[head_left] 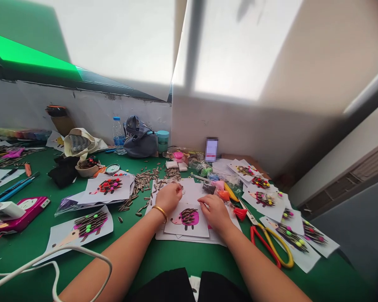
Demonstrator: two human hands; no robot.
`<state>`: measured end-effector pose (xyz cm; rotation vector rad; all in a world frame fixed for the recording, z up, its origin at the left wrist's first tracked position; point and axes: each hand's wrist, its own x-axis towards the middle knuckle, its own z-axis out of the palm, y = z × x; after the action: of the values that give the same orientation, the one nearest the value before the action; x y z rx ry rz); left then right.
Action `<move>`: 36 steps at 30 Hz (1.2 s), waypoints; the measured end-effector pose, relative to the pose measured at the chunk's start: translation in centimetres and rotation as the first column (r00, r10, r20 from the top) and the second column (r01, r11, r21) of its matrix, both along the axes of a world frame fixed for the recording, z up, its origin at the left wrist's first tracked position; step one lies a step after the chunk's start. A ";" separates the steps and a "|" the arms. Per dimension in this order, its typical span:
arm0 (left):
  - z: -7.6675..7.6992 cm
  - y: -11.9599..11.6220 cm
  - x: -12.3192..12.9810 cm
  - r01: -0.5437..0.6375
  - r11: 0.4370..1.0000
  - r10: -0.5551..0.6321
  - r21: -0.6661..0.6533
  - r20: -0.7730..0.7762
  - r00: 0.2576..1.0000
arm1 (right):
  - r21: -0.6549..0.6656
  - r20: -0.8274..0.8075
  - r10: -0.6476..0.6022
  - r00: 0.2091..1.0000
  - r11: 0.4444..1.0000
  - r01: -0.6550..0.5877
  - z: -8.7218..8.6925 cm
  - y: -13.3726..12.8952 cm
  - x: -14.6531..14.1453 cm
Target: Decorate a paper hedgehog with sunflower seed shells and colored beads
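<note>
A paper hedgehog card lies in front of me on a stack of white sheets. Its pink clay body is partly covered with sunflower seeds. Over the card's upper left, my left hand has its fingertips pinched together; anything between them is too small to make out. My right hand rests at the card's upper right edge, fingers loosely stretched and nothing visible in them. Loose sunflower seeds spread on the green table to the left of the sheets.
Scissors with red and yellow handles lie at the right beside several hedgehog cards. Bagged coloured clay sits behind my right hand. More cards, a magenta power strip and a white cable are at the left.
</note>
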<state>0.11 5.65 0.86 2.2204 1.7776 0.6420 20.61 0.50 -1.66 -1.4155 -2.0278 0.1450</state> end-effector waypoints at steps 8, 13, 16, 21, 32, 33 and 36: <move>0.0 -2.6 2.1 0.154 0.983 -0.044 -0.099 0.692 0.721 | 0.098 -0.146 0.148 0.978 0.986 -0.135 0.9 -1.9 -1.9; 0.5 -3.3 2.3 0.221 0.962 -0.008 -0.161 0.790 0.614 | 0.108 -0.195 0.152 0.969 0.985 -0.132 1.0 -2.1 -2.3; 0.8 -3.6 2.2 0.314 0.927 -0.008 -0.203 0.829 0.560 | 0.110 -0.274 0.150 0.950 0.986 -0.124 1.1 -2.0 -2.1; 1.0 -4.3 2.1 0.427 0.864 0.021 -0.266 0.867 0.497 | 0.011 -0.452 0.085 0.888 0.996 -0.090 1.2 -1.9 -1.9; 0.5 -1.7 -2.1 0.298 0.953 -0.289 -0.053 0.139 0.947 | -0.148 -0.550 -0.019 0.835 0.986 -0.075 0.6 -0.9 -0.4; 0.5 -1.4 -2.6 0.294 0.954 -0.292 -0.063 0.035 0.956 | -0.183 -0.546 -0.030 0.837 0.980 -0.084 0.5 -0.8 -0.1; 0.7 -1.0 -3.4 0.304 0.943 -0.320 -0.134 -0.126 0.939 | -0.285 -0.467 -0.059 0.883 0.955 -0.087 0.4 -0.5 0.4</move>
<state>-3.31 4.64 1.54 2.4492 1.4299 0.3106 20.97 0.03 -1.29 -1.3737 -1.6512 0.7589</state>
